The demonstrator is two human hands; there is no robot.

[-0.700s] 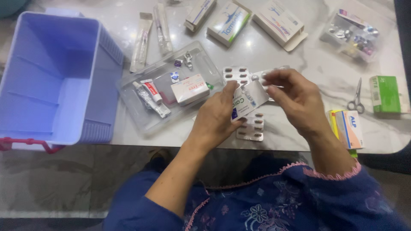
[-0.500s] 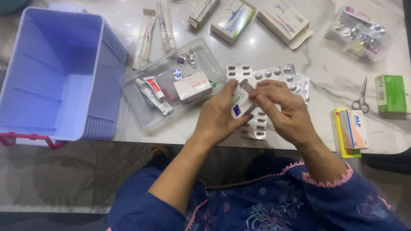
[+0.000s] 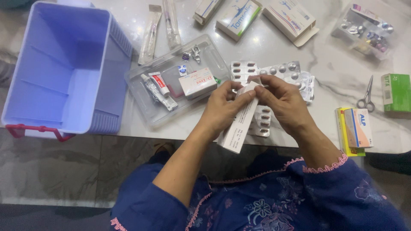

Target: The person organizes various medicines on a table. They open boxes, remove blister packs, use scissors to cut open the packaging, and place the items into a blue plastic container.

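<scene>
At the far left stood one empty lilac bin (image 3: 64,68), then one clear tray (image 3: 171,92) holding two tubes and a small box. Over the counter (image 3: 329,81) edge, the left hand (image 3: 224,109) gripped a long white carton (image 3: 239,124) while the right hand (image 3: 284,102) pinched its top flap; steadying the carton's body seemed wise. One pair of scissors (image 3: 366,96) lay far right.

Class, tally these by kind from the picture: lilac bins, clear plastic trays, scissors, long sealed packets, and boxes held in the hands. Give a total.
Lilac bin: 1
Clear plastic trays: 2
Scissors: 1
Long sealed packets: 2
Held white box: 1
Total: 7
</scene>
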